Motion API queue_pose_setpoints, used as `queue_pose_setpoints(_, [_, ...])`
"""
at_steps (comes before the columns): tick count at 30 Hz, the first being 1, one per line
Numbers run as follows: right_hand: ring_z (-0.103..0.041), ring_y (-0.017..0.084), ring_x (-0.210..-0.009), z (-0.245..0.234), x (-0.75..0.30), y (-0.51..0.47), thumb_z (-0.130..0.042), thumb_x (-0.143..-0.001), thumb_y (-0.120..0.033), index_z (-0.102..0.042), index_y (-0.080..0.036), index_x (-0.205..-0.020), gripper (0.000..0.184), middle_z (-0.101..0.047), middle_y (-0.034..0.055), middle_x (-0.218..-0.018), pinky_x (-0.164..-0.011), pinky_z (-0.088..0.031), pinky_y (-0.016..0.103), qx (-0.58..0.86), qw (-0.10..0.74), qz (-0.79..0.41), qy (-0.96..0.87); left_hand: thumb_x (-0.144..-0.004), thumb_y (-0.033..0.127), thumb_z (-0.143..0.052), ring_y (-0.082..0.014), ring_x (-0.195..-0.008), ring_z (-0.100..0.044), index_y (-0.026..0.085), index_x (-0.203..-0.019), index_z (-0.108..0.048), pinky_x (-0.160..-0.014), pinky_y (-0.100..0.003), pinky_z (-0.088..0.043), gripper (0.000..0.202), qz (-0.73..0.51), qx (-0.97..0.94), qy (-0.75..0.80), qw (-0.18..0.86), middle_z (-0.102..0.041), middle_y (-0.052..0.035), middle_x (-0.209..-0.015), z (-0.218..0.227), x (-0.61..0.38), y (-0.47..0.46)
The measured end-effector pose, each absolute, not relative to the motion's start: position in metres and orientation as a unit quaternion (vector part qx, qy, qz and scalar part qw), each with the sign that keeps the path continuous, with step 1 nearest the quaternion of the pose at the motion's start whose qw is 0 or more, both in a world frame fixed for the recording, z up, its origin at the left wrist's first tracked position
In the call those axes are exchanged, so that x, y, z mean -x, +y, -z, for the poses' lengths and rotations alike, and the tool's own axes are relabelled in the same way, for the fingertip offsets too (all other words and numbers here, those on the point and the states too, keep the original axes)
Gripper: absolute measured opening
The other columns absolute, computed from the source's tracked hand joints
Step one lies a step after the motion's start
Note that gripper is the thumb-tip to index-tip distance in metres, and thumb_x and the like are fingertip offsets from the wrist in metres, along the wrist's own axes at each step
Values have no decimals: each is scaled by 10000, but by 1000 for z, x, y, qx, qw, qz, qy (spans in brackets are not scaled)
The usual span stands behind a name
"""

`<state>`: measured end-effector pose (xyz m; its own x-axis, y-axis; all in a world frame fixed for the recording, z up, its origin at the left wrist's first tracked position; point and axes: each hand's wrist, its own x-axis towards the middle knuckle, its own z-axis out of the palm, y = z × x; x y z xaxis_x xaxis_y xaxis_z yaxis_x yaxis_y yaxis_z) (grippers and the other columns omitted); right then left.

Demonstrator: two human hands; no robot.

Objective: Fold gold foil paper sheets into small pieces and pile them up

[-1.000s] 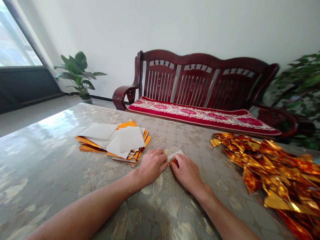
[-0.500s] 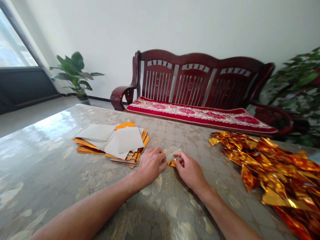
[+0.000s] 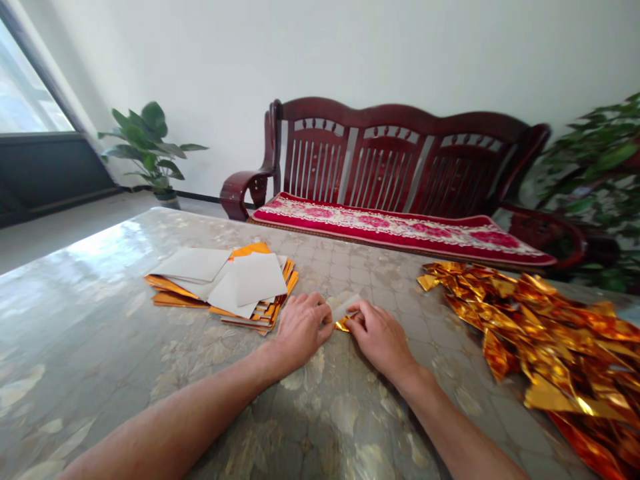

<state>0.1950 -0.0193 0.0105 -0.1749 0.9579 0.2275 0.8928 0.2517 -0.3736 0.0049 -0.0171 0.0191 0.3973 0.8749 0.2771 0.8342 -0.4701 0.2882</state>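
Observation:
Between my hands, on the table, lies a sheet of gold foil paper [image 3: 345,307], its pale back up and its near edge folded over to show gold. My left hand [image 3: 305,323] grips the sheet's left end with curled fingers. At the right end, my right hand [image 3: 377,332] pinches the folded part between thumb and fingers. Parts of the sheet are hidden under the fingers. Just left of my left hand sits a loose stack of foil paper sheets [image 3: 260,280], mostly pale side up with gold edges showing.
A heap of folded gold foil pieces [image 3: 540,327] covers the table's right side. The patterned table [image 3: 210,373] has a glossy cover. Beyond its far edge stand a dark wooden bench [image 3: 385,160] with a red floral cushion [image 3: 400,227], and potted plants [image 3: 147,147] at both sides.
The thumb and fingers of my right hand have shifted slightly at the fold, and the gold strip looks a little different. My left hand stays in place.

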Motion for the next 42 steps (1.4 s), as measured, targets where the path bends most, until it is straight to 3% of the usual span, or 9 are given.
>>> queue_pose_setpoints(6, [-635,185,-822,-13,-193,-19,-565,-896,-279,-611,-245,-995,115,-701,3,-827,-726,-374,283,615,190,-71,-762,-891,298,-605,-206,-933,-561,225,-836,-650,-803,-344,-363,102,-189,-834,517,40,-642,-16,-962,-17,-6,-19])
queue_pose_setpoints(14, [-640,183,-804,-12,-194,-18,-550,-897,-280,-591,-239,-1038,152,-702,0,-816,-694,-373,278,610,193,-67,-766,-944,234,-536,-210,-1015,-533,279,-1014,-658,-858,-356,-376,147,-190,-845,498,39,-625,-10,-1110,-19,-7,-23])
queue_pose_setpoints(21, [-640,179,-797,-14,-194,-19,-563,-893,-288,-581,-239,-1043,159,-698,-8,-805,-678,-370,269,615,196,-79,-759,-967,237,-517,-218,-988,-520,248,-963,-669,-830,-357,-398,152,-173,-883,436,-10,-634,-26,-1029,-9,-8,-22])
queue_pose_setpoints(30, [-640,181,-774,-14,-195,-20,-563,-904,-330,-566,-216,-1053,187,-702,31,-894,-660,-376,275,625,200,-77,-751,-929,111,-489,-223,-882,-543,190,-926,-594,-762,-347,-440,132,-98,-907,407,-39,-608,-48,-921,-10,-12,-26])
queue_pose_setpoints(35, [-646,191,-819,-12,-195,-18,-567,-915,-338,-567,-207,-1063,198,-703,47,-930,-691,-381,282,625,192,-69,-754,-955,140,-452,-225,-878,-539,202,-1006,-585,-769,-348,-450,155,-100,-910,401,-28,-595,-42,-924,-15,-12,-26])
queue_pose_setpoints(42, [-622,220,-978,-8,-194,-21,-488,-944,-234,-549,-185,-1143,214,-688,82,-1051,-845,-407,329,611,188,-46,-768,-946,130,-447,-228,-904,-526,213,-1110,-564,-776,-349,-462,219,-71,-912,403,-39,-566,-57,-975,-20,-13,-27])
